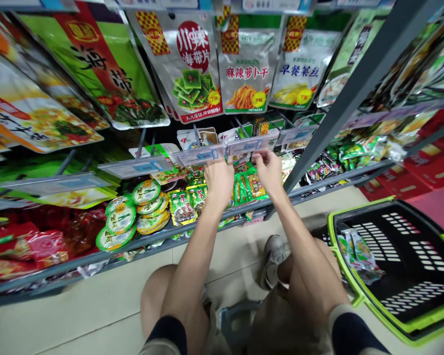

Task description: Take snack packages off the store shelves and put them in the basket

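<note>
My left hand (pixel 219 180) reaches under the price-tag holders of a hanging display, fingers curled and partly hidden behind a tag (pixel 203 156). Just to its right, my right hand (pixel 270 171) is closed, thumb and fingers pinched together. Between the fingertips of both hands shows the lower part of a small white-and-green food packet (pixel 240 159), most of it covered by another price tag (pixel 247 145). Larger silver snack pouches (pixel 246 69) hang above the hands. Green packets (pixel 244 187) lie on the shelf below.
A black basket with a lime-green rim (pixel 331 231) stands on the floor at right, with several packets (pixel 357 251) inside. A grey upright post (pixel 355 93) rises beside my right hand. Stacked round tubs (pixel 120 215) sit on the lower shelf (pixel 148 244) at left.
</note>
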